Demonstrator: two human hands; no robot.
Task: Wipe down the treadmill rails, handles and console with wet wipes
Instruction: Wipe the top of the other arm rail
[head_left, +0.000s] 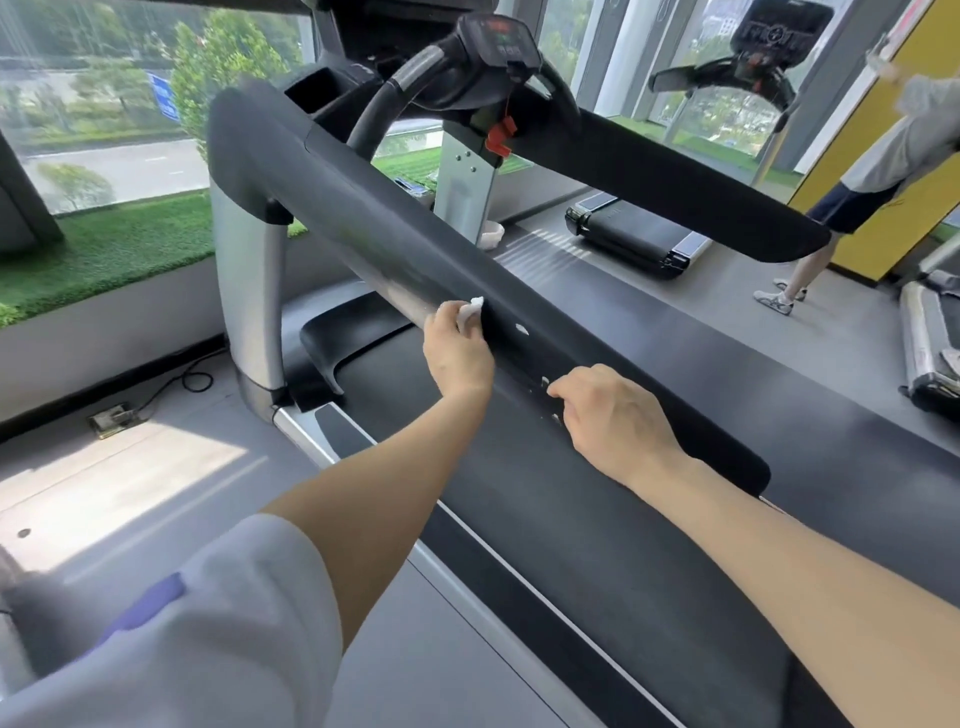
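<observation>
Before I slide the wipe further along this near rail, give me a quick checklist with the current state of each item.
1. Small white wet wipe held in the left hand: ok.
2. Wipe touching the long black padded side rail: ok.
3. Right hand resting on the rail: ok; whether it holds anything, cannot tell.
4. White specks on the rail between the hands: not ok.
5. Wipe still wet: cannot tell.
6. Red safety clip under the dark console, clear of the hands: ok.
</observation>
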